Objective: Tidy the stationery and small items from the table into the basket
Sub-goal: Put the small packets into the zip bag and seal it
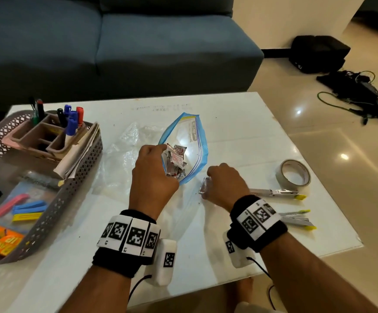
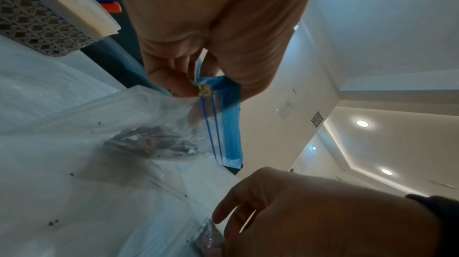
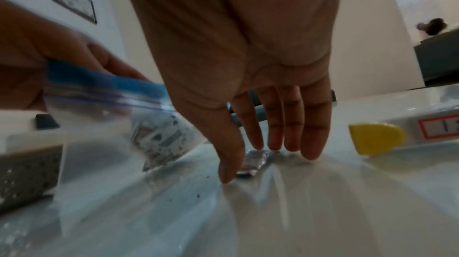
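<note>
A clear zip bag (image 1: 192, 141) with a blue rim lies mouth-open at the middle of the white table (image 1: 239, 123), with several silver-and-red sachets (image 1: 175, 161) inside. My left hand (image 1: 161, 150) pinches the bag's blue rim (image 2: 231, 123) and lifts that edge. One loose silver sachet (image 1: 205, 187) lies on the table just right of the bag. My right hand (image 1: 224, 184) is over it; in the right wrist view its straight fingers (image 3: 293, 139) touch the table at the sachet (image 3: 253, 161), and the thumb is beside it. The grey basket (image 1: 79, 168) stands at the left.
The basket holds a pink organiser (image 1: 41, 136) with markers, papers, clips and boxes. A tape roll (image 1: 292, 177) and two metal tools with yellow ends (image 1: 276, 192) (image 1: 296, 219) lie right of my right hand. Crumpled clear plastic (image 1: 115, 172) lies between basket and bag. A blue sofa stands behind.
</note>
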